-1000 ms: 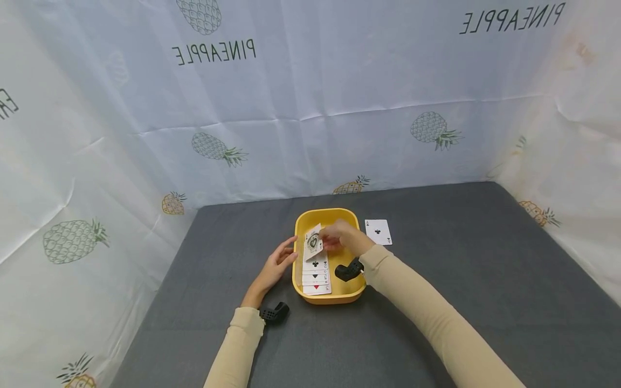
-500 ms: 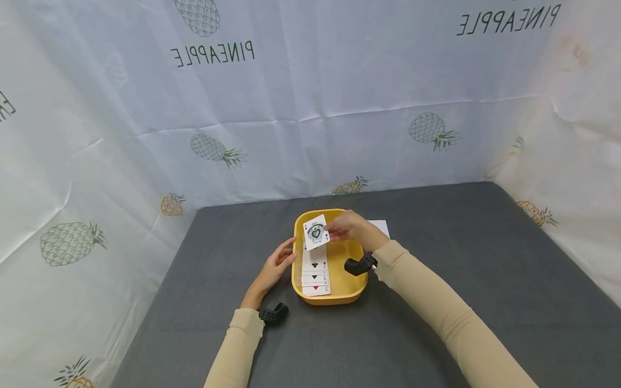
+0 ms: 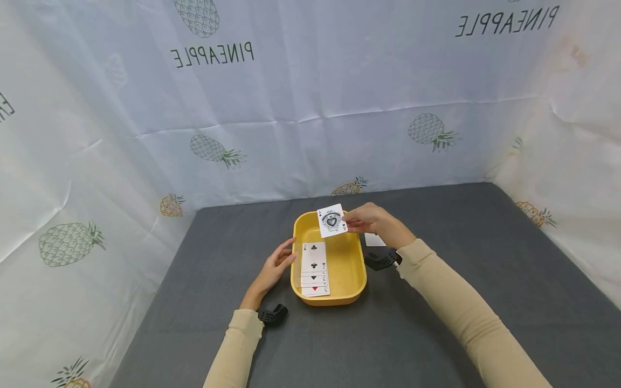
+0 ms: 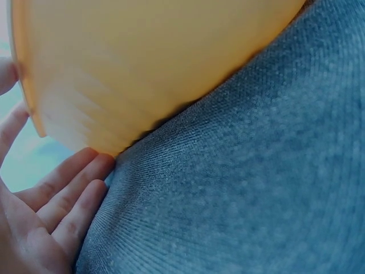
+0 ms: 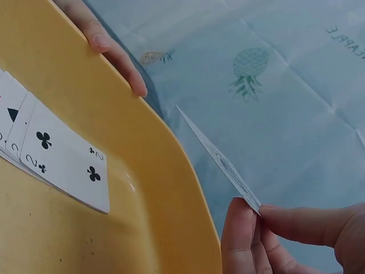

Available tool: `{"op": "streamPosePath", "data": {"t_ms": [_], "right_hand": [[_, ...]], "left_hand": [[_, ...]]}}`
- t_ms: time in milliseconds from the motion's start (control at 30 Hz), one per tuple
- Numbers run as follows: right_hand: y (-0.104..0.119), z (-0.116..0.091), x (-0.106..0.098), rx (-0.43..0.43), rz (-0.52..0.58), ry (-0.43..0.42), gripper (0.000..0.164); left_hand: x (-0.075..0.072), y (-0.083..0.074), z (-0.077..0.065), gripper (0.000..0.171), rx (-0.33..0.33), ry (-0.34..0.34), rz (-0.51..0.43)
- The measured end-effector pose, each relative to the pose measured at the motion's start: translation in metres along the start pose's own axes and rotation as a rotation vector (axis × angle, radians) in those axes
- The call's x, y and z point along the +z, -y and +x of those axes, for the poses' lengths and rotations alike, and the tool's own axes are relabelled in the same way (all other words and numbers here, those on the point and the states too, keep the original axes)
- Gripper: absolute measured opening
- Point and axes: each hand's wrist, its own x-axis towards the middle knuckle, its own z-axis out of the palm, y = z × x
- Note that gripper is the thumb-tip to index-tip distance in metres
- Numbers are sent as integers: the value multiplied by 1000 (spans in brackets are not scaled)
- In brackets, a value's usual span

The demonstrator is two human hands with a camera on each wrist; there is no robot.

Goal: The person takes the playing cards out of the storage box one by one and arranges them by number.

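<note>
My right hand (image 3: 373, 220) pinches an ace of spades (image 3: 332, 221) by its right edge, raised over the back of a yellow plastic tub (image 3: 346, 269). In the right wrist view the ace (image 5: 219, 158) appears almost edge-on between thumb and fingers. Inside the tub, along its left side, lies an overlapping column of playing cards, a two of clubs (image 3: 314, 257) on top. My left hand (image 3: 270, 270) touches the tub's left side. The left wrist view shows that hand's fingers (image 4: 77, 202) fairly straight, against the tub's outer wall (image 4: 142, 68).
Another white playing card (image 3: 374, 240) lies on the dark grey cloth (image 3: 446, 237) right of the tub, partly covered by the right hand and wrist. A pale pineapple-print curtain (image 3: 301, 151) hangs behind and at both sides.
My right hand has lifted the ace of spades off the cards and carried it right and towards the back of the tub. The left hand has stayed at the tub's side.
</note>
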Motion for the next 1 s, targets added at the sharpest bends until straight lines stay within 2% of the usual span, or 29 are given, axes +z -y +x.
{"op": "streamPosePath", "data": {"t_ms": [100, 200, 333, 433, 633, 733, 933, 1000], "right_hand": [[-4, -2, -14, -7, -33, -21, 43], [-8, -4, -27, -9, -47, -35, 44], [-10, -4, -43, -13, 24, -18, 43], [-11, -3, -54, -12, 91, 2, 36], [-15, -5, -78, -11, 138, -1, 12], [-19, -5, -90, -5, 161, -4, 6], [-28, -5, -113, 7, 203, 7, 15], [-32, -5, -120, 21, 218, 2, 10]], "left_hand": [[-1, -1, 0, 52, -19, -1, -14], [-2, -11, -3, 53, -26, 12, -21], [-3, -27, -9, 54, -26, 30, -13], [-3, -32, -11, 54, -29, 29, -1], [-2, -33, -11, 54, -27, 28, -15], [-2, -33, -11, 54, -28, 27, -16], [-2, -31, -11, 54, -29, 30, -25], [-2, -31, -11, 54, -27, 31, -27]]}}
